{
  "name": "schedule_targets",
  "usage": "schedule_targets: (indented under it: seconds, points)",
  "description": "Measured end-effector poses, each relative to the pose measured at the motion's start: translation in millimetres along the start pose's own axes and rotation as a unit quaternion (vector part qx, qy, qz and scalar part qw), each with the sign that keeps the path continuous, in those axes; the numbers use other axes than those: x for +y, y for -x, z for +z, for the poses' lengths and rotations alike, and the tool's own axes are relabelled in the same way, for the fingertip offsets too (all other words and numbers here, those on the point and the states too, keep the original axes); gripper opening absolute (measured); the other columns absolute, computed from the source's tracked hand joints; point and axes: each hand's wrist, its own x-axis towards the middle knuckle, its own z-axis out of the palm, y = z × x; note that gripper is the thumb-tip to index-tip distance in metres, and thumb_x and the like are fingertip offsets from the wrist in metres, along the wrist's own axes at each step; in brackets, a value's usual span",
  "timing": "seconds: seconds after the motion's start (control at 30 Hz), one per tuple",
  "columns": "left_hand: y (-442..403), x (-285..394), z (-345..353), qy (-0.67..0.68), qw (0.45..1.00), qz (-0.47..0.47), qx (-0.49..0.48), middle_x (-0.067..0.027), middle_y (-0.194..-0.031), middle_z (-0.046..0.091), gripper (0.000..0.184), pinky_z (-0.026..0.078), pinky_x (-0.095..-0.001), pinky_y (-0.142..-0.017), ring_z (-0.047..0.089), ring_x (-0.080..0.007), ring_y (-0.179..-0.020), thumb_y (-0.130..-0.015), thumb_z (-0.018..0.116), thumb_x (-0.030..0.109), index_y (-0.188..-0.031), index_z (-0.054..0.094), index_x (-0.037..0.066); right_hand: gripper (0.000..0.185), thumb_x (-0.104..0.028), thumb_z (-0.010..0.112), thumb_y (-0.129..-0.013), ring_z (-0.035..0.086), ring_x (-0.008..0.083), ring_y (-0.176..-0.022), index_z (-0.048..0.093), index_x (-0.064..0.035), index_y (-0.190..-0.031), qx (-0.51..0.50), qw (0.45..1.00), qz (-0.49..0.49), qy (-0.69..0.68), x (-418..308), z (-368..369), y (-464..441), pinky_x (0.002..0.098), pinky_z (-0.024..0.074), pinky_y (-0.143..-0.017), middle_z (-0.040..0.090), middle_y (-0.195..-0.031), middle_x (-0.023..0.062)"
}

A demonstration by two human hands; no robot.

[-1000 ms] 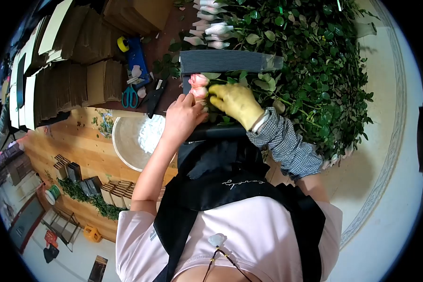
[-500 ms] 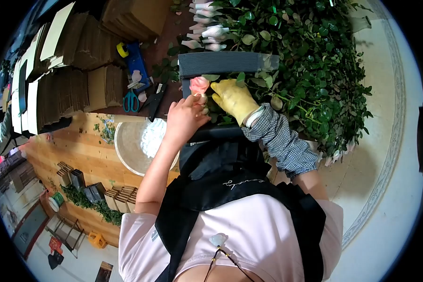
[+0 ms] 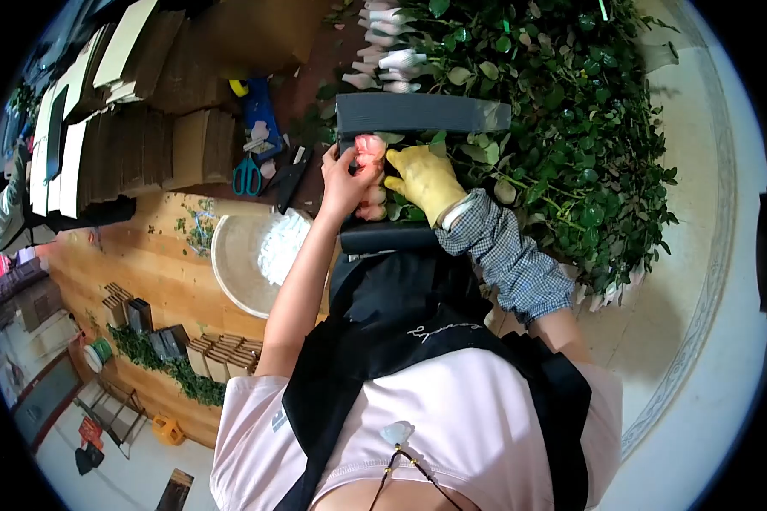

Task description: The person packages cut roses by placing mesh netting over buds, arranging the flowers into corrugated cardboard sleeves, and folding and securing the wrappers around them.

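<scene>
Touching the pink roses (image 3: 371,146) at its fingertips, the bare left hand (image 3: 346,186) bends inward, perhaps aligning the heads; its grip cannot be told. Just beside, the gloved right hand (image 3: 429,182) half-curls, perhaps steadying stems, grasp unclear. Beyond both hands lie grey sheets (image 3: 418,114), then sleeved rosebuds (image 3: 400,60).
</scene>
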Motion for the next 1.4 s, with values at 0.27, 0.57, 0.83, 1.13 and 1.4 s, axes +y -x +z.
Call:
schedule_targets:
  seconds: [0.27, 0.57, 0.83, 1.13, 1.4]
  points:
    - [4, -4, -2, 0.040, 0.999, -0.019, -0.024, -0.0244, -0.141, 0.043, 0.051, 0.040, -0.0438, -0.107, 0.046, -0.0380, -0.128, -0.079, 0.077, 0.031, -0.123, 0.066, 0.006, 0.032, -0.029, 0.069, -0.086, 0.067, 0.0312, -0.098, 0.066, -0.0124, -0.114, 0.045, 0.996, 0.009, -0.073, 0, -17, 10, 0.0437, 0.0549, -0.078, 0.070, -0.103, 0.0130]
    - [11, 5, -6, 0.070, 0.997, -0.026, -0.016, -0.0242, -0.137, 0.047, 0.047, 0.047, -0.0396, -0.099, 0.055, -0.0357, -0.119, -0.081, 0.077, 0.024, -0.121, 0.066, 0.003, 0.044, -0.017, 0.057, -0.090, 0.066, 0.0267, -0.096, 0.055, -0.0189, -0.134, 0.077, 0.995, -0.020, 0.054, -8, 12, -11, 0.0383, 0.0511, -0.083, 0.067, -0.104, 0.0067]
    - [-13, -3, -19, 0.039, 0.984, -0.100, -0.142, -0.0225, -0.141, 0.037, 0.057, 0.042, -0.0393, -0.105, 0.049, -0.0343, -0.125, -0.082, 0.077, 0.031, -0.129, 0.059, 0.004, 0.035, -0.017, 0.053, -0.088, 0.064, 0.0246, -0.102, 0.060, -0.0132, -0.123, 0.111, 0.989, -0.020, 0.101, -13, 25, -6, 0.0375, 0.0488, -0.090, 0.065, -0.112, 0.0087]
    - [-20, -4, -29, 0.050, 0.978, -0.087, -0.183, -0.0215, -0.146, 0.032, 0.060, 0.034, -0.0395, -0.111, 0.039, -0.0350, -0.134, -0.083, 0.078, 0.037, -0.128, 0.058, 0.002, 0.033, -0.020, 0.057, -0.100, 0.061, 0.0198, -0.116, 0.062, -0.0040, -0.128, -0.141, 0.858, -0.008, -0.494, 20, 4, 147, 0.0320, 0.0463, -0.101, 0.067, -0.124, 0.0105]
    - [-14, 7, -30, 0.041, 0.985, -0.051, -0.162, -0.0154, -0.129, 0.046, 0.049, 0.039, -0.0375, -0.107, 0.047, -0.0303, -0.123, -0.089, 0.072, 0.033, -0.126, 0.060, 0.002, 0.065, -0.034, 0.062, -0.097, 0.034, 0.0260, -0.141, 0.035, -0.0023, -0.147, -0.160, 0.711, -0.075, -0.680, 28, -46, 166, 0.0411, 0.0247, -0.118, 0.038, -0.152, 0.0164]
